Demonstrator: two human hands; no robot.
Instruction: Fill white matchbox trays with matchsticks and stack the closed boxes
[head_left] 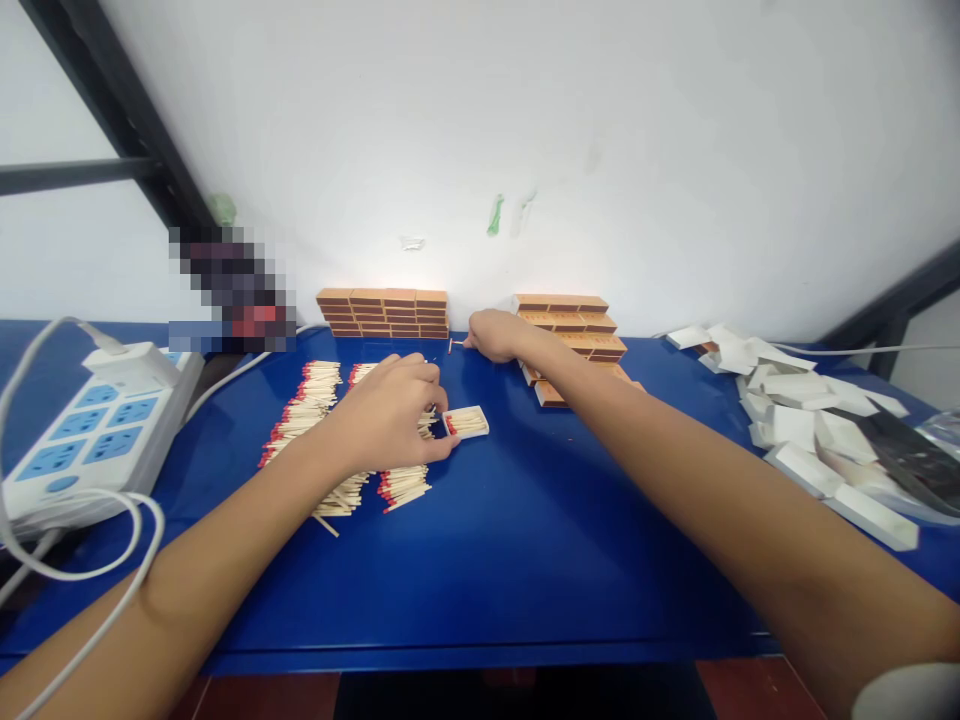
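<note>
Left hand [401,400] should keep the white tray [474,435] level and the pinch light so its matches [468,420] don't spill; thumb and fingers are part-curled, gripping the tray's left end just right of the match piles [300,415] on the tabletop [510,560]. Right hand [495,335] sits between the box stacks [384,313], fingertips nearly together at a stray match [459,344], can't tell if gripped.
</note>
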